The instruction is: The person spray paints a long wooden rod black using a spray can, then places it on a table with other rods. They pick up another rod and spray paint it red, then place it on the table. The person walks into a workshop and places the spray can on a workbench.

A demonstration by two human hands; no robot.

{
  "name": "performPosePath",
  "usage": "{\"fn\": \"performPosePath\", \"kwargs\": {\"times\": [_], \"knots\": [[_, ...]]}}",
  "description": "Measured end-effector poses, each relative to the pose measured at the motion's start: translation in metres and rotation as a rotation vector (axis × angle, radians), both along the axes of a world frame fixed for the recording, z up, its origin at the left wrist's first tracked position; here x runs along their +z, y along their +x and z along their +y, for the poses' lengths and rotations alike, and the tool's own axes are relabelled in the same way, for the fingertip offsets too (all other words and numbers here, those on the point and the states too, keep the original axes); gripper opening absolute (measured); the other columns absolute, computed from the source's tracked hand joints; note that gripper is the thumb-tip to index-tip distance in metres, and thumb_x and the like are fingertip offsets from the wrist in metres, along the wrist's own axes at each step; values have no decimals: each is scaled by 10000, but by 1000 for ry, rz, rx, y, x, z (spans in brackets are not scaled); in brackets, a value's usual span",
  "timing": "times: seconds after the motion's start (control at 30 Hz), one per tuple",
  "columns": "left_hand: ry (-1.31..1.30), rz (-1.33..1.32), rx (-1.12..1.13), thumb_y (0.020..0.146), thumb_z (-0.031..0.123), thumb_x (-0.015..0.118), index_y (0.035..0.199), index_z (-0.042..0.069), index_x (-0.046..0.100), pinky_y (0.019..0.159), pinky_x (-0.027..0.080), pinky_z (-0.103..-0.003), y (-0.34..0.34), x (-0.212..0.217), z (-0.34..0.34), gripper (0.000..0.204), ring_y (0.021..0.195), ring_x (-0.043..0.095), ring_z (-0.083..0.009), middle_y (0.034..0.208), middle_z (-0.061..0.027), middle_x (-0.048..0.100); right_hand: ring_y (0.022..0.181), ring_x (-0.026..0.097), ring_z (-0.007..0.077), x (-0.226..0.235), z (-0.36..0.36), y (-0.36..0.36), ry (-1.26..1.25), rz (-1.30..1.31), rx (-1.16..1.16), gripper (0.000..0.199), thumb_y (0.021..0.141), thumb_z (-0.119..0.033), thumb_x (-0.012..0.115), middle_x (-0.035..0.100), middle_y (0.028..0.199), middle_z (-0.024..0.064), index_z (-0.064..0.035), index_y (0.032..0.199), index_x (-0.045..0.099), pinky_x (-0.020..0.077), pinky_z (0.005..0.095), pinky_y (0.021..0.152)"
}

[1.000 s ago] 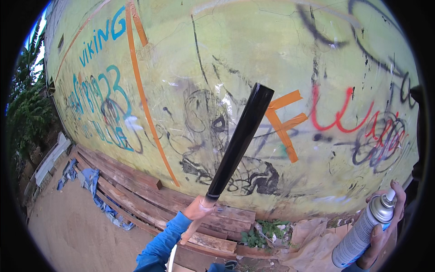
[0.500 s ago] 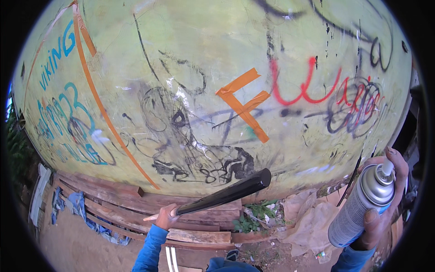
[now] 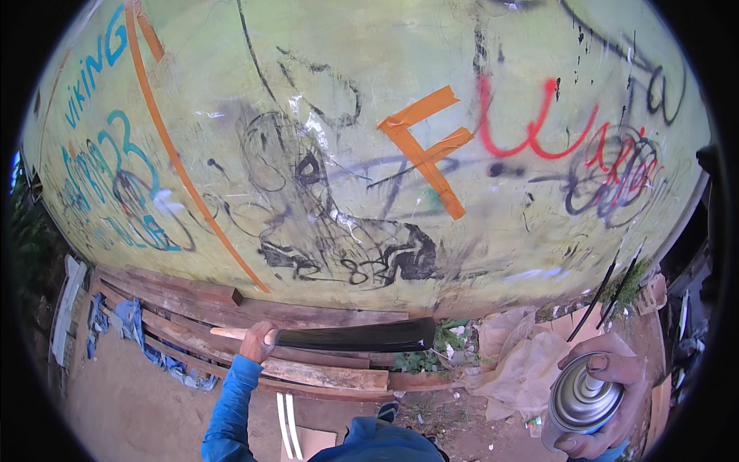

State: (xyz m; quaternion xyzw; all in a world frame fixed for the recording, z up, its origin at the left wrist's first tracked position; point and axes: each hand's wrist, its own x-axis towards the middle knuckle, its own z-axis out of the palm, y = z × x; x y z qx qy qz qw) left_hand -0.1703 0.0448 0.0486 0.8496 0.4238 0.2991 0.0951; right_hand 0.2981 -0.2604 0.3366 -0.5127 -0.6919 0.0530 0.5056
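My left hand [image 3: 255, 344] is closed round the grip of a glossy black bat [image 3: 358, 336], which widens toward its far end. A bare, pale wooden tip sticks out on the other side of that hand. The bat lies almost level, pointing right. In my right hand [image 3: 627, 385] is a silver aerosol spray can [image 3: 579, 404], its top turned up toward me. The index finger lies by the white nozzle and the thumb presses the lower side. Between the bat and the can there is a wide gap.
Ahead stands a yellow-green wall [image 3: 369, 92] with graffiti and orange tape [image 3: 427, 150]. Wooden planks [image 3: 323, 375] lie along its base. Blue rags [image 3: 131, 331], crumpled sheeting [image 3: 516, 354], two thin black rods [image 3: 608, 296] and two white strips [image 3: 289, 423] are around me.
The bat has swung from slanting upward to nearly level, and my left hand has moved left and up. The spray can has dropped lower and left, its top now facing me more.
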Motion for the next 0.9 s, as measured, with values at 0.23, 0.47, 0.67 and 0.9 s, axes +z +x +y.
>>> {"fn": "performPosePath", "kwargs": {"times": [0.23, 0.47, 0.67, 0.9], "knots": [[-57, 33, 141, 746, 42, 655, 877, 27, 610, 711, 482, -442, -61, -11, 6, 139, 810, 594, -398, 840, -189, 612, 971, 601, 365, -7, 26, -17, -114, -130, 186, 659, 727, -376, 781, 622, 1064, 206, -33, 1226, 521, 478, 464, 864], [-53, 74, 193, 718, 19, 645, 890, 30, 605, 710, 480, -446, -101, -23, 3, 176, 809, 596, -401, 831, -184, 612, 951, 548, 250, -52, 57, -45, -289, 220, -174, 819, 659, -552, 785, 513, 1030, 156, 7, 1174, 481, 424, 389, 853], [-37, 154, 200, 668, -7, 645, 886, 44, 600, 721, 480, -432, -118, -23, -3, 228, 823, 594, -392, 858, -169, 610, 1024, 577, 313, -42, 47, -69, -206, 288, 142, 477, 811, -275, 726, 546, 1101, 204, -77, 1196, 525, 480, 411, 883], [-46, 121, 191, 699, 1, 636, 880, 45, 614, 715, 491, -438, -104, -19, -29, 188, 820, 610, -386, 839, -180, 618, 997, 612, 373, -38, 37, -67, -188, 20, 139, 638, 734, -290, 787, 570, 1136, 237, -66, 1270, 522, 507, 437, 837]]}}
